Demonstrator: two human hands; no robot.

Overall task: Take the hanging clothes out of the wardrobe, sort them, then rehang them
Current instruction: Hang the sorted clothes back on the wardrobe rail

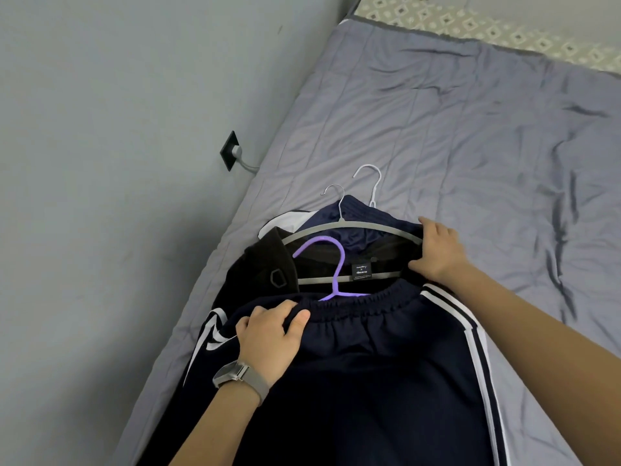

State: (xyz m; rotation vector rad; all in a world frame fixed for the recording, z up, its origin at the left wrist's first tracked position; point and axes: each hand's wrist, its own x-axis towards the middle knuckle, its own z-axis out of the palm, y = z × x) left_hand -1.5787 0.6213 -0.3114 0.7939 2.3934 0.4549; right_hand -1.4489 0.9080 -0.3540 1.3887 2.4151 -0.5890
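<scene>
The navy track trousers (369,381) with white side stripes are laid on top of a pile of hung clothes at the near edge of the bed (470,129), their elastic waistband pointing away from the person. A purple hanger (331,264) is seen to emerge from under that waistband, its hook lying over the black garment (336,264) beneath, which sits on a grey hanger (353,227). Further back, a navy garment (356,216) and a white hanger hook (369,183) are visible.

The waistband is gripped near its left end by the left hand (272,338), the thumb pressed on top of the gathered cloth and the fingers curled round it. The right hand (437,250) is closed on the right end of the grey hanger and the black garment, just beyond the waistband's right corner.

The sorting step is judged to be in hand, the clothes being already out of the wardrobe. For the next move, the trousers would need to be lifted clear with their purple hanger while the pile below is held down, so that the hooks are not tangled.

A wall socket (230,151) with a plug is seen beside the bed.
</scene>
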